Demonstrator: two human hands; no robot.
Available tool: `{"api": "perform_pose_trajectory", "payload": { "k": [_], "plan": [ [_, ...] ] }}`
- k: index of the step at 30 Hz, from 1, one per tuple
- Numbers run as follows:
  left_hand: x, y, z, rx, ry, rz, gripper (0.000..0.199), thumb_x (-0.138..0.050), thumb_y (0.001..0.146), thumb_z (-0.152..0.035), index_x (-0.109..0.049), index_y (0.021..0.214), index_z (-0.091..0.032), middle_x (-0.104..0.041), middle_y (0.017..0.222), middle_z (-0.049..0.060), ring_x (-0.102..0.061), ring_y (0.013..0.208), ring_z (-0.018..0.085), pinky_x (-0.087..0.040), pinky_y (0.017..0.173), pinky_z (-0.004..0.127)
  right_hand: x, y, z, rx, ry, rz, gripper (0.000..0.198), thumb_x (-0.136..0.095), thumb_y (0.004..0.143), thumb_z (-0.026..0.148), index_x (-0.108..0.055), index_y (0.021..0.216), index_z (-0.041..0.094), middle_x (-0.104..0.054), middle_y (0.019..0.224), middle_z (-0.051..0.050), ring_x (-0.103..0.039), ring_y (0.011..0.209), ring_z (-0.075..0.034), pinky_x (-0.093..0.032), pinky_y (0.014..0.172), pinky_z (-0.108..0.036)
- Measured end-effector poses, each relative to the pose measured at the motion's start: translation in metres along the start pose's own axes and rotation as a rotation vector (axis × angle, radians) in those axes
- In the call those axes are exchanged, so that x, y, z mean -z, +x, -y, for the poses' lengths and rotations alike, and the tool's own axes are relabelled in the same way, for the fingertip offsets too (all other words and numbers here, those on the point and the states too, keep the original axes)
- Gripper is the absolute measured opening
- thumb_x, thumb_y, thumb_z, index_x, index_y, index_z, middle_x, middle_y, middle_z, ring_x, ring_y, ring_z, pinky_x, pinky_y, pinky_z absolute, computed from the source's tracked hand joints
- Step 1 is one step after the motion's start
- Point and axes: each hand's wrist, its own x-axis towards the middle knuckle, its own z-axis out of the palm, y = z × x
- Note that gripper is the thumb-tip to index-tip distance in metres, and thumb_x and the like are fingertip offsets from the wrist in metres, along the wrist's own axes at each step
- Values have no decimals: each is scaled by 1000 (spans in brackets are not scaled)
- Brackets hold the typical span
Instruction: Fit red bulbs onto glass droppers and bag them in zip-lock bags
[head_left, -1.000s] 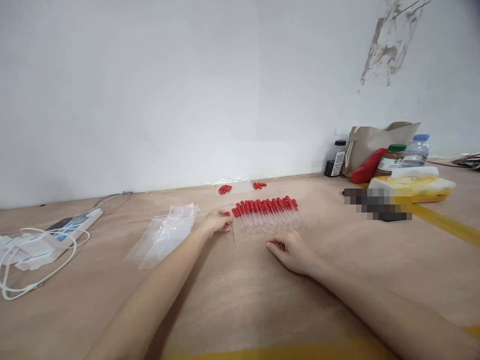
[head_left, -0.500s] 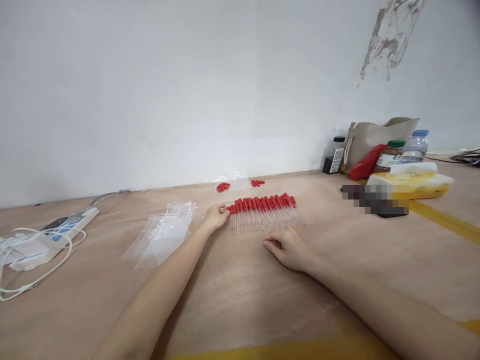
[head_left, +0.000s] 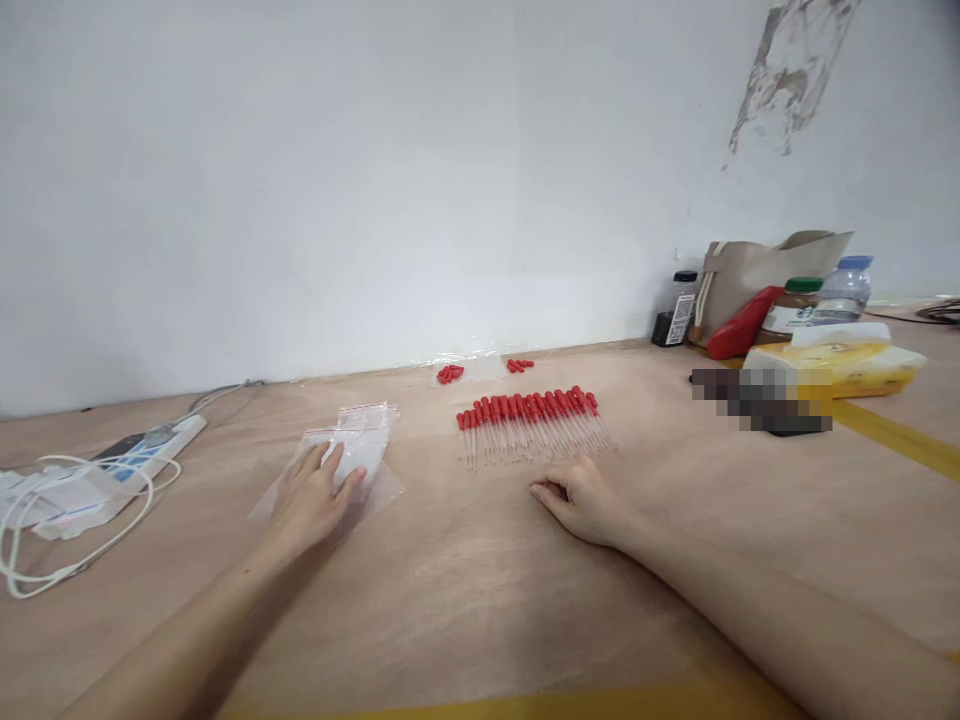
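Observation:
My left hand [head_left: 319, 497] lies with fingers spread over a few clear zip-lock bags [head_left: 371, 420] left of centre, hiding part of them. It holds nothing that I can see. Right of it runs a row of glass droppers [head_left: 529, 425] with red rubber bulbs, lying side by side, bulbs toward the wall and thin tips toward me. My right hand [head_left: 581, 503] rests on the table just in front of the row. Its fingers are loosely curled, thumb against forefinger, with nothing visible in them.
Two small piles of red rubber bulbs [head_left: 450, 374] lie near the wall by a clear plastic sheet [head_left: 484, 368]. At left are a power strip [head_left: 161, 460] and white cables. A tissue pack [head_left: 847, 368], bottles and a grey bag [head_left: 750, 280] stand at right.
My left hand has left the left end of the dropper row and moved left onto the clear bags, its fingers opening. My right hand stays in place.

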Motion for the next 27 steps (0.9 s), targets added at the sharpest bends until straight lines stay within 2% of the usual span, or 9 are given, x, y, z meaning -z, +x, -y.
{"api": "perform_pose_trajectory", "payload": {
  "k": [2,5,9,12,15,20,22,24,27],
  "plan": [
    [-9,-7,8,52,50,113,70,-33,80,-49,-35,129,1,-30,137,19,-22,128,31,-23,101,42,0,0,0,-2,5,6,22,-45,81,24,-66,75,19,-63,64,-1,-53,56,-11,-36,58,-23],
    [-22,-13,11,101,24,244,62,-26,85,-44,-33,131,-3,-25,140,16,-21,128,29,-23,101,45,0,-1,0,-11,12,8,21,-45,80,23,-66,78,20,-64,66,-1,-53,57,-11,-36,59,-23],
    [-26,-12,13,119,-31,239,51,-20,88,-32,-40,127,-6,-31,138,14,-23,128,27,-26,101,45,0,0,0,-11,7,13,20,-46,79,23,-66,77,20,-65,67,-1,-54,58,-12,-36,59,-23],
    [-10,-10,11,88,-96,210,50,-21,89,-33,-43,126,-8,-35,136,11,-27,127,25,-27,102,41,1,0,1,-14,10,12,20,-46,79,22,-66,77,20,-65,69,-1,-55,59,-12,-36,59,-23],
    [21,-11,-7,-167,-237,184,47,-25,90,-40,-42,127,-17,-30,139,4,-21,129,25,-21,105,43,4,2,1,-23,10,2,20,-46,79,22,-66,76,20,-65,68,-1,-54,59,-12,-37,59,-23],
    [60,-19,-70,-750,-268,431,40,-29,92,-38,-29,132,-35,-17,143,-7,-12,131,22,-11,106,46,12,4,-6,-92,20,-67,19,-47,77,21,-66,75,19,-65,68,-1,-54,60,-12,-37,58,-23],
    [58,-29,-91,-801,-216,410,49,-38,88,-42,-23,134,-33,-14,144,-3,-8,132,25,-7,106,49,15,3,-8,-134,32,-90,18,-48,76,22,-66,75,19,-65,69,-1,-54,60,-12,-37,58,-23],
    [49,-41,-105,-747,-227,388,49,-31,91,-38,-15,137,-31,-11,145,-1,-7,132,24,-10,106,47,17,3,-7,-165,47,-93,17,-49,75,22,-66,74,18,-64,67,-1,-53,58,-12,-37,56,-22],
    [36,-56,-112,-790,-238,466,53,-31,90,-43,-9,137,-32,-4,145,0,-6,132,24,-11,106,48,19,4,-1,-210,93,-24,17,-51,74,26,-64,69,17,-61,61,-1,-51,54,-11,-36,52,-22]
  ]
}}
